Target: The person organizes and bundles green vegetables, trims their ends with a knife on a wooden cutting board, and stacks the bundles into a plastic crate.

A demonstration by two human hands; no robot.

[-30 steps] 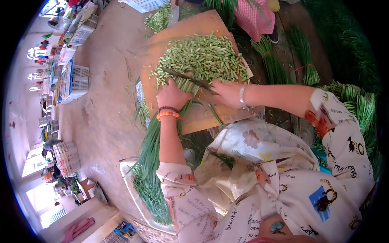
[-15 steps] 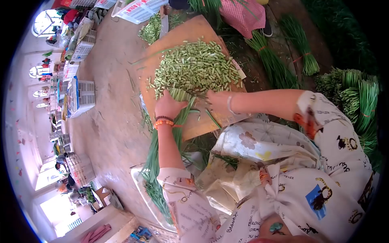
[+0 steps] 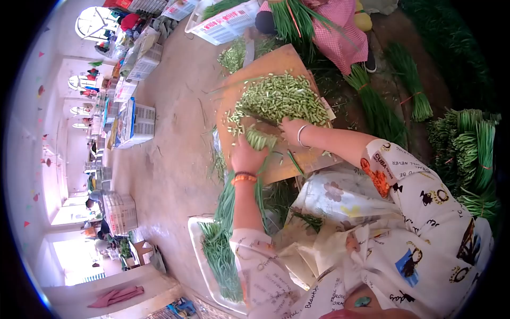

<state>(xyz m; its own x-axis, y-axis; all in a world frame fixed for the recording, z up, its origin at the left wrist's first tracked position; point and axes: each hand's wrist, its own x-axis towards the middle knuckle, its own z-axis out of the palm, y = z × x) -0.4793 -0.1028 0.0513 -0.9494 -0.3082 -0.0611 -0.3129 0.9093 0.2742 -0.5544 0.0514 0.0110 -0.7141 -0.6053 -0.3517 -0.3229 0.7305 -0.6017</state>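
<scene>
My left hand (image 3: 248,155), wearing beaded bracelets, is closed around a bundle of long green stalks (image 3: 260,139) whose cut ends face up the board. The leafy tails trail down past my forearm. In my right hand (image 3: 292,130) is a knife (image 3: 259,117); its dark blade lies between the bundle's ends and the cut pieces, and its handle is hidden by my fingers. Short cut stalk pieces (image 3: 284,95) form a wide pile on the wooden board (image 3: 228,95). A few loose stalks (image 3: 295,161) lie near the board's lower edge.
A white tub (image 3: 197,250) of greens stands below my left arm. Banded stalk bundles (image 3: 409,80) lie at the right, with a stack (image 3: 470,138) beyond. Another person in a pink checked garment (image 3: 340,32) works opposite, near a white crate (image 3: 226,26). A second blade (image 3: 249,52) shows beyond the board.
The view has shifted, so the scene sits lower and further right. The knife blade has swung away from the bundle's ends toward the pile, and the bundle's cut ends now show.
</scene>
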